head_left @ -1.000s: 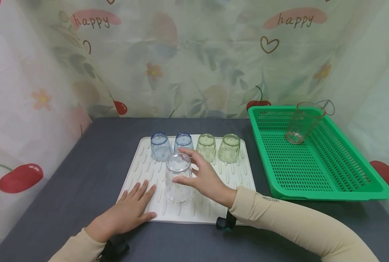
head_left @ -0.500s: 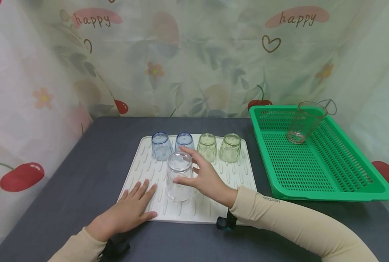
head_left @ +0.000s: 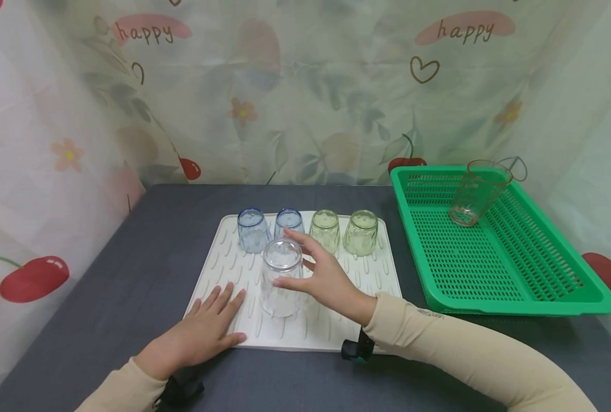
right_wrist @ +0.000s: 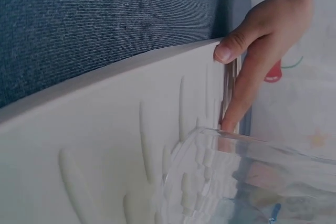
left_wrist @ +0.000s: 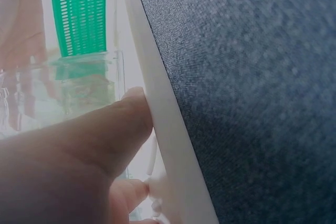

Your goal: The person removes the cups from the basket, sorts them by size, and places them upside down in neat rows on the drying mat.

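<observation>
An upside-down clear drinking glass (head_left: 282, 286) stands on the white ribbed draining mat (head_left: 331, 332). My right hand (head_left: 326, 277) holds it from the right, thumb across its near side and fingers around the far side. In the right wrist view the rim of the clear glass (right_wrist: 210, 177) meets the mat; the right hand's fingers are out of that view. My left hand (head_left: 199, 332) rests on the mat's left front part with its fingers spread. Behind the clear glass are two blue glasses (head_left: 253, 232) and two green glasses (head_left: 361, 234), all upside down.
A green plastic basket (head_left: 522, 306) stands to the right of the mat. Inside it leans a clear cup with a red rim and a handle (head_left: 472, 197). Dark grey cloth (head_left: 130, 269) covers the table, and patterned curtains (head_left: 305, 103) hang behind.
The right hand has shifted very slightly right, and its index finger sits a little higher. The clear glass and the left hand stay in place.
</observation>
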`<state>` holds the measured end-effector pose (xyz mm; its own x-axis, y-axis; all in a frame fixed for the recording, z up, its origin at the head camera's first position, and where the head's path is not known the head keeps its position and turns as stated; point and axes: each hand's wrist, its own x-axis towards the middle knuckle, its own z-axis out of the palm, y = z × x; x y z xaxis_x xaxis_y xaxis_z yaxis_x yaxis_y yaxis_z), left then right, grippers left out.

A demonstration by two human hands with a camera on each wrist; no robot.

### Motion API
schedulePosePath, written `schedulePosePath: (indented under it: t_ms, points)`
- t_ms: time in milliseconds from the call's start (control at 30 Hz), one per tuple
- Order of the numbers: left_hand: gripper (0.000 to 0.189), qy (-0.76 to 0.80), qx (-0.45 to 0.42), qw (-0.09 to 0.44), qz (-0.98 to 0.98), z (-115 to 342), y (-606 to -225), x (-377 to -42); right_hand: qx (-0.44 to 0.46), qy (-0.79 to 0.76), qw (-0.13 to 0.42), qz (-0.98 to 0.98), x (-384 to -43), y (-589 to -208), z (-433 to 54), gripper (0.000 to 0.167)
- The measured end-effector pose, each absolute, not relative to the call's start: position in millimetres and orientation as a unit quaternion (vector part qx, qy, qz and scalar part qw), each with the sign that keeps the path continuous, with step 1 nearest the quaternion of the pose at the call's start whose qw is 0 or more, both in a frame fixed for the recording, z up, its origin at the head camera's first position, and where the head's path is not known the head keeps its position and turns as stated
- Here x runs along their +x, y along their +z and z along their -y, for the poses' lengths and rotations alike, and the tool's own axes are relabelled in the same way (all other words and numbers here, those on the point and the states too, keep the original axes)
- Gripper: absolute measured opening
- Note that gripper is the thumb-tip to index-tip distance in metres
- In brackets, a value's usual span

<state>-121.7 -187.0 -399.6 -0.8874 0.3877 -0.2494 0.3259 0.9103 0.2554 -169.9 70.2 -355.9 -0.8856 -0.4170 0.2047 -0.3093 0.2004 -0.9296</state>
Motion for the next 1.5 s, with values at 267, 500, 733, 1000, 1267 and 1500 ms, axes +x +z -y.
schedulePosePath:
  t_ms: [267,500,733,1000,1267,1500]
  points:
    - [0.081,0.106,0.183,0.154,-0.965,186.1,-398.8,-121.9,-0.237,-0.577,0.039,-0.781,-165.5,-339.8,-87.0,0.078]
    - [0.082,0.109,0.182,0.156,-0.965,186.2,-398.7,-121.3,-0.239,-0.556,0.022,-0.796,-158.9,-312.9,-105.5,0.072]
    - [0.083,0.106,0.181,0.156,-0.965,186.7,-400.9,-122.5,-0.246,-0.558,-0.016,-0.793,-163.5,-282.3,-136.3,0.062]
    - [0.082,0.108,0.181,0.158,-0.965,187.2,-400.4,-122.2,-0.240,-0.585,-0.109,-0.767,-186.2,-250.4,-186.5,0.049]
    - [0.082,0.111,0.182,0.156,-0.965,187.1,-398.4,-120.7,-0.204,-0.570,-0.207,-0.769,-215.5,-242.4,-236.8,0.048]
    - [0.082,0.112,0.180,0.158,-0.964,186.6,-398.3,-120.9,-0.129,-0.542,-0.257,-0.790,-242.0,-247.1,-281.4,0.054]
